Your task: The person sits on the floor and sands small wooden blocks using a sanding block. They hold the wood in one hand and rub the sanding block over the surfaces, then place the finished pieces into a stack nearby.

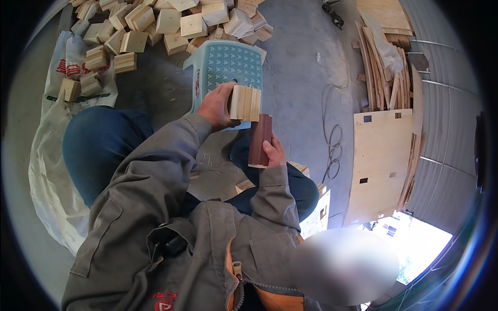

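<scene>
Head view shows me a white plastic sack (52, 171) leftmost; my left grip (216, 108) grasps a laminated wood block (245, 103) over the blue step stool (233, 62); my right grip (275, 152) clasps a maroon bar (259, 140) at the block's lower right corner.

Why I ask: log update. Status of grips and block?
Left grip: holding square pale layered wooden block. Right grip: holding long reddish-brown bar. Light-blue plastic stool beneath.

A wood workshop — piled blocks (168, 21) and plywood (381, 155) show it.
</scene>
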Available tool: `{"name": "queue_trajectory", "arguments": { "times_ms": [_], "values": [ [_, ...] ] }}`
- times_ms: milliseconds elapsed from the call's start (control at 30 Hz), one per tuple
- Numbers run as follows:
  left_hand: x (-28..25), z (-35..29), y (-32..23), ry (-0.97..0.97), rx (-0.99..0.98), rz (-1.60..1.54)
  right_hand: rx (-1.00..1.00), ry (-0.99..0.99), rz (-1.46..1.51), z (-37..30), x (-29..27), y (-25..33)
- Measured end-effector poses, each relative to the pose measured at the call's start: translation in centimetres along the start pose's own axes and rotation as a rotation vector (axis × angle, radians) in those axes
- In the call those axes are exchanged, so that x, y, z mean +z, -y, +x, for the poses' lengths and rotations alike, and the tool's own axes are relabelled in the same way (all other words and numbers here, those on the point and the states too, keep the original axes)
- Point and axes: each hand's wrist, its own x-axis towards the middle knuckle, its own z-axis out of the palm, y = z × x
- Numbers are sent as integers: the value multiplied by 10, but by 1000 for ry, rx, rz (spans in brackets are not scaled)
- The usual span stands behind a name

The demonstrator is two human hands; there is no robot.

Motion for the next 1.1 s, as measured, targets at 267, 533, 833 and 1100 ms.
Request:
{"name": "queue_trajectory", "arguments": {
  "times_ms": [267,533,833,1100],
  "values": [
    [0,1,2,0,23,13,-66,74,4,66,-11,4],
    [-1,-2,-5,-8,33,15,-24,125,-113,183,31,61],
    [-2,-4,-2,-32,38,28,-202,8,-467,99,49,57],
    [1,-1,-1,-35,45,33,-678,-107,-1142,-8,46,15]
  ]
}}
